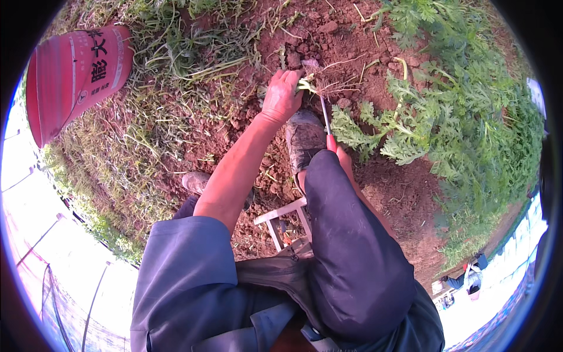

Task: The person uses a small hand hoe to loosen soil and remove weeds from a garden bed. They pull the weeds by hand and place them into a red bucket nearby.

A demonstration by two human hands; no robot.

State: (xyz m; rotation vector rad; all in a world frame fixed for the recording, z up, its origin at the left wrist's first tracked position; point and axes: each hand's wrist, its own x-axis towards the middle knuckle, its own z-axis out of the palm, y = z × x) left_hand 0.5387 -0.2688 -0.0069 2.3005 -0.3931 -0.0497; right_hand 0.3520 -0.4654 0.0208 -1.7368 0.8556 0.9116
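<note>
My left hand is closed around the pale green base of an uprooted leafy plant. The plant's thin brown roots spread out to the right, just above the reddish soil. My right hand, partly hidden behind my raised knee, grips the red handle of a hand tool. Its narrow metal shaft runs up to the roots, where the working end cannot be made out. Close beneath both hands is my muddy shoe.
Leafy green plants grow thickly on the right. A pink-red bucket bearing writing lies tilted at upper left, among cut, wilting greens. A small stool shows beneath me. Another person is far off at lower right.
</note>
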